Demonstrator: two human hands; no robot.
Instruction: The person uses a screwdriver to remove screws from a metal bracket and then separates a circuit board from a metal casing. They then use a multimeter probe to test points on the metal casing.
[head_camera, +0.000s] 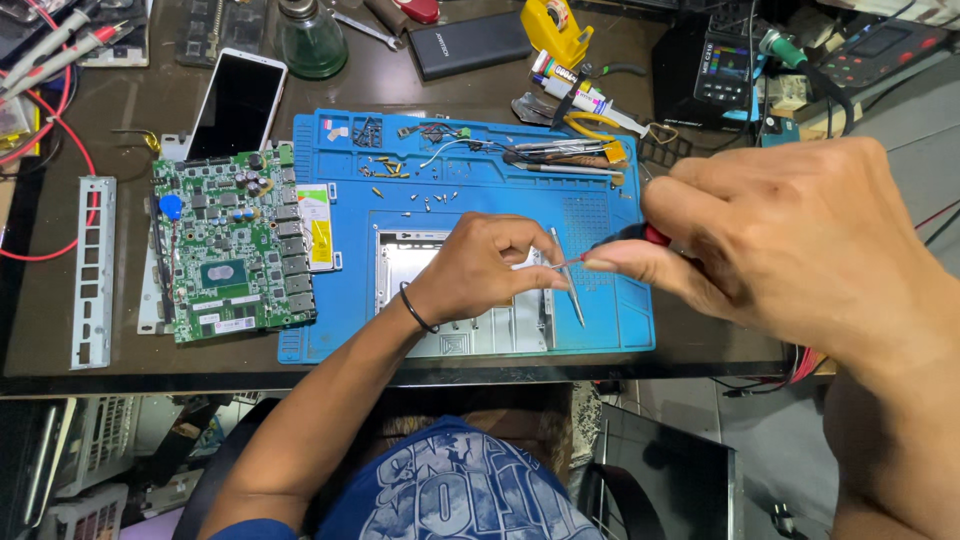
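Observation:
My left hand (485, 268) rests on an open silver metal case (400, 262) that lies on a blue work mat (620, 322). Its fingers are curled, and thumb and forefinger pinch together at the tip of a thin screwdriver (572, 262). Whatever sits between the fingertips is too small to see. My right hand (790, 245) holds the screwdriver by its red-and-black handle, with the shaft pointing left toward the left hand. A black band circles my left wrist. Steel tweezers (572, 285) lie on the mat just right of the case.
A green circuit board (232, 250) lies left of the mat, with a phone (238, 105) behind it and a metal port plate (93, 270) at far left. Several loose screws (425, 200) and tools lie on the mat's upper trays. A glass bottle (310, 40), a black power bank (470, 45) and a soldering station (715, 70) stand at the back.

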